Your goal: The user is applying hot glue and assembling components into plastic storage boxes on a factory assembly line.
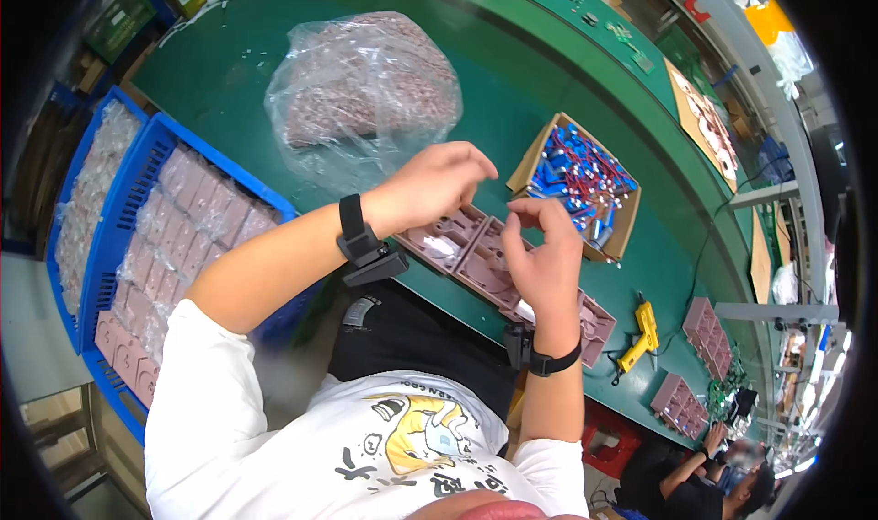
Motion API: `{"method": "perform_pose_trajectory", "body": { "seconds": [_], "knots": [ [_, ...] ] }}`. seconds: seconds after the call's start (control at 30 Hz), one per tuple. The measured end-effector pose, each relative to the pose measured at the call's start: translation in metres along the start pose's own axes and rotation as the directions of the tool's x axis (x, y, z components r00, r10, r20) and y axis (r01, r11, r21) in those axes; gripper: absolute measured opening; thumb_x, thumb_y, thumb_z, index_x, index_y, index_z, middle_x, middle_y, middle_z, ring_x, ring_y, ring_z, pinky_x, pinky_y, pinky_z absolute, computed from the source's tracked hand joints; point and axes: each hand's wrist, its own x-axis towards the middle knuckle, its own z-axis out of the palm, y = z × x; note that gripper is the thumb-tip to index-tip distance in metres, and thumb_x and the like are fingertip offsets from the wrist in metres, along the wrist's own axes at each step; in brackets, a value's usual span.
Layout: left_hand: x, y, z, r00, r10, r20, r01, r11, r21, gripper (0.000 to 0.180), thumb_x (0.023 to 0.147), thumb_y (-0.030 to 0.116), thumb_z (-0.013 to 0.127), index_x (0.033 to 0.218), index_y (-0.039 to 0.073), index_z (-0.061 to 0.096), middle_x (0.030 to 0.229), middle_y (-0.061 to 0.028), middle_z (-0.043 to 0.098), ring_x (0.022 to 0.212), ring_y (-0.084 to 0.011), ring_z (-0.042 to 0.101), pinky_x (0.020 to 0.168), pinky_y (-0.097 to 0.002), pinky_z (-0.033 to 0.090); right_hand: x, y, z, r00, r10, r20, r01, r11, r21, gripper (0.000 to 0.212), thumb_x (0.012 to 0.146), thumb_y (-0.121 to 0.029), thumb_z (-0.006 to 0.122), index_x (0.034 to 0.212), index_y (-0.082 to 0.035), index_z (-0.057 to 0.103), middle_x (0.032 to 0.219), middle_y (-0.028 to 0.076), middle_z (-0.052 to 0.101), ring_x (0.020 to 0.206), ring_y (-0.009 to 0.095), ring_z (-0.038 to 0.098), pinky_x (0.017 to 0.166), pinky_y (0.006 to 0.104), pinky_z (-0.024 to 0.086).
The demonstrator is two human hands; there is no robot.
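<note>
Housings (492, 268) lie open in a row on the bench (498, 90), beneath both hands. The left hand (437, 186) is half curled; the right hand (549, 259) nearly joins thumb and forefinger; whether either grips anything, I cannot tell. Work looks partway: one housing holds a white piece (442, 250), while many blue cells (569, 168) lie loose in their box (530, 161).

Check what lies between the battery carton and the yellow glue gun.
Head view: between the carton and glue gun shows green table, with no tool or tray on that stretch.
</note>
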Motion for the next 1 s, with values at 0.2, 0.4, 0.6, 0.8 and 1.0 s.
{"method": "perform_pose_trajectory", "body": {
  "seconds": [0.2, 0.4, 0.6, 0.8, 1.0],
  "knots": [
    [-0.009, -0.038, -0.029, 0.996, -0.062, -0.059, -0.011, 0.591, -0.807, 0.041, 0.105, 0.005, 0.059, 0.146, -0.003, 0.06, 0.124, -0.0159, 0.073, 0.108, -0.0289, 0.077, 0.092, -0.0425, 0.064, 0.047, -0.019, 0.032, 0.971, -0.131, 0.201, 0.106, 0.986, 0.128, 0.017, 0.094, -0.005, 0.083, 0.11, -0.002, 0.078, 0.095, 0.009, 0.073, 0.081, 0.019, 0.068, 0.071, 0.033, 0.054],
    [0.001, -0.034, -0.028, 0.998, -0.015, 0.058, 0.054, 0.655, -0.754, 0.044, 0.108, -0.004, 0.053, 0.153, -0.004, 0.055, 0.142, -0.0206, 0.068, 0.135, -0.0324, 0.07, 0.117, -0.0467, 0.059, 0.043, -0.002, 0.059, 0.98, -0.098, 0.173, 0.051, 0.966, 0.254, 0.02, 0.095, -0.01, 0.086, 0.114, -0.006, 0.08, 0.091, 0.007, 0.07, 0.076, 0.019, 0.064, 0.065, 0.0353, 0.052],
    [-0.004, -0.025, -0.023, 0.994, 0.014, 0.112, 0.071, 0.697, -0.714, 0.042, 0.112, -0.001, 0.053, 0.153, -0.004, 0.055, 0.147, -0.0225, 0.067, 0.139, -0.0328, 0.069, 0.122, -0.0477, 0.057, 0.046, 0.009, 0.062, 0.988, -0.057, 0.146, 0.016, 0.964, 0.266, 0.018, 0.095, -0.009, 0.089, 0.112, -0.005, 0.083, 0.084, 0.004, 0.068, 0.072, 0.013, 0.061, 0.063, 0.0292, 0.048],
    [-0.004, -0.024, -0.028, 0.996, -0.062, 0.07, 0.093, 0.726, -0.682, 0.036, 0.115, 0.005, 0.057, 0.149, -0.004, 0.06, 0.143, -0.021, 0.069, 0.136, -0.0301, 0.071, 0.121, -0.0466, 0.059, 0.042, 0.015, 0.066, 0.981, 0.062, 0.183, -0.123, 0.93, 0.346, 0.011, 0.097, -0.008, 0.089, 0.105, -0.002, 0.083, 0.084, 0.001, 0.069, 0.07, 0.008, 0.059, 0.062, 0.0262, 0.045],
    [-0.001, -0.027, -0.038, 0.988, -0.131, 0.086, 0.152, 0.679, -0.718, 0.029, 0.115, 0.009, 0.06, 0.142, -0.003, 0.065, 0.132, -0.0177, 0.074, 0.126, -0.0277, 0.076, 0.113, -0.0458, 0.064, 0.037, 0.016, 0.067, 0.975, 0.123, 0.185, -0.192, 0.885, 0.424, 0.011, 0.098, -0.007, 0.088, 0.102, 0.0, 0.08, 0.08, -0.002, 0.068, 0.067, 0.003, 0.057, 0.061, 0.0229, 0.044]
  ]
}}
